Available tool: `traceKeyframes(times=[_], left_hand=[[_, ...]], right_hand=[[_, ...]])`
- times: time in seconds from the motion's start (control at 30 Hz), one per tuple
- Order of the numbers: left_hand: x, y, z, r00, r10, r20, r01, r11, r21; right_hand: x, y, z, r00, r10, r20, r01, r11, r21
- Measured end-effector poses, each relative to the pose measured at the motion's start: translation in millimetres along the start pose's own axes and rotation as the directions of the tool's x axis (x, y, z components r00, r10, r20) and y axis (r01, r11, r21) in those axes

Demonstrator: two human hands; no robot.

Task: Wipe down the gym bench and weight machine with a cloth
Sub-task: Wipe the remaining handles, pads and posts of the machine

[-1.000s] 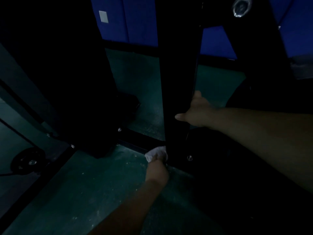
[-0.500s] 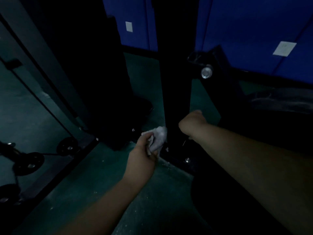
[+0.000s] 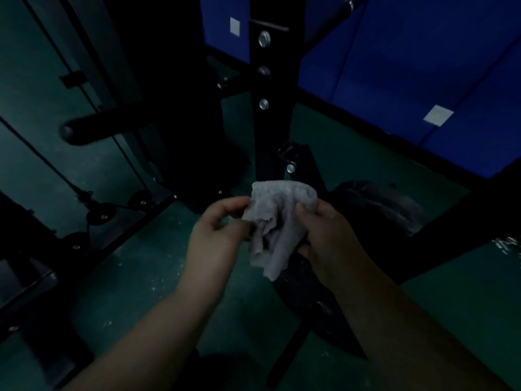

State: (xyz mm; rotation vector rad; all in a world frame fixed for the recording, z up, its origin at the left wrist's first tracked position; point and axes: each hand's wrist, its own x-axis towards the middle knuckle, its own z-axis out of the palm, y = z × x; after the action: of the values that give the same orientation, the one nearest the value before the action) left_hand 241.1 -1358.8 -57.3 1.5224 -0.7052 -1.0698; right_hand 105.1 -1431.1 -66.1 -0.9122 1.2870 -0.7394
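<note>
Holding the crumpled cloth (image 3: 277, 224) at centre, left hand (image 3: 217, 238) and right hand (image 3: 328, 235) both pinch it, seemingly refolding, the weight machine's upright (image 3: 272, 131) at twelve o'clock left unwiped.

You have two hands in view, the left hand (image 3: 214, 244) and the right hand (image 3: 329, 238). You see one cloth (image 3: 277, 221). One post (image 3: 272, 108) carries four bolts (image 3: 264, 39).
</note>
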Motion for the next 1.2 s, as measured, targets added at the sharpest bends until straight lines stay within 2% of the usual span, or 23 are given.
traceKeyframes(times=[0.07,0.13,0.23,0.37,0.4,0.43,0.47,0.5,0.53,0.57,0.63,0.7,0.8,0.9,0.97,1.03,1.1,1.2], left_hand=[[-9,33,1,0.999,-0.022,-0.042,0.025,0.996,0.090],[-18,64,4,0.998,-0.033,0.047,0.026,0.990,0.138],[-31,110,8,0.988,-0.047,0.147,0.032,0.994,0.104],[-44,163,5,0.947,-0.140,0.290,0.128,0.990,0.059],[-47,174,2,0.943,-0.121,0.310,0.098,0.991,0.089],[-48,186,-2,0.953,-0.054,0.298,-0.001,0.984,0.180],[-48,197,-6,0.960,0.058,0.274,-0.148,0.935,0.323],[-49,210,-10,0.948,0.189,0.256,-0.290,0.843,0.453],[-50,224,-13,0.921,0.298,0.249,-0.387,0.763,0.518],[-51,239,-17,0.899,0.353,0.259,-0.438,0.724,0.533],[-53,271,-25,0.879,0.384,0.282,-0.476,0.677,0.561],[-53,298,-32,0.870,0.394,0.296,-0.487,0.597,0.638],[-50,332,-42,0.838,0.404,0.366,-0.538,0.499,0.679],[-49,370,-51,0.806,0.325,0.494,-0.592,0.445,0.672],[-52,401,-57,0.760,0.285,0.585,-0.647,0.420,0.636],[-57,429,-65,0.721,0.269,0.639,-0.685,0.415,0.598],[-56,449,-73,0.718,0.310,0.623,-0.688,0.447,0.572],[-51,467,-81,0.729,0.482,0.486,-0.680,0.434,0.590]], right_hand=[[-23,-26,-7,0.998,-0.036,0.054,0.035,0.999,0.002],[-46,-52,-14,0.986,-0.069,0.154,0.063,0.997,0.042],[-78,-83,-19,0.951,-0.088,0.295,0.058,0.992,0.110],[-109,-114,-18,0.950,-0.101,0.296,0.071,0.991,0.110],[-117,-123,-17,0.949,-0.100,0.300,0.066,0.991,0.120],[-125,-132,-15,0.946,-0.112,0.303,0.079,0.990,0.119],[-132,-140,-14,0.955,-0.127,0.269,0.108,0.990,0.086],[-139,-148,-13,0.968,-0.146,0.205,0.146,0.989,0.017],[-144,-154,-13,0.978,-0.159,0.134,0.167,0.985,-0.047],[-149,-159,-14,0.983,-0.167,0.076,0.172,0.983,-0.064],[-163,-171,-8,0.981,-0.193,0.006,0.193,0.981,-0.033],[-178,-188,4,0.966,-0.257,-0.006,0.256,0.964,-0.071],[-194,-220,28,0.919,-0.389,0.071,0.395,0.897,-0.200],[-204,-260,48,0.855,-0.492,0.165,0.518,0.785,-0.340],[-210,-291,60,0.822,-0.532,0.205,0.566,0.723,-0.395],[-217,-320,70,0.823,-0.512,0.246,0.564,0.683,-0.464],[-223,-339,76,0.850,-0.452,0.269,0.526,0.706,-0.475],[-235,-355,81,0.864,-0.444,0.239,0.502,0.793,-0.344]])
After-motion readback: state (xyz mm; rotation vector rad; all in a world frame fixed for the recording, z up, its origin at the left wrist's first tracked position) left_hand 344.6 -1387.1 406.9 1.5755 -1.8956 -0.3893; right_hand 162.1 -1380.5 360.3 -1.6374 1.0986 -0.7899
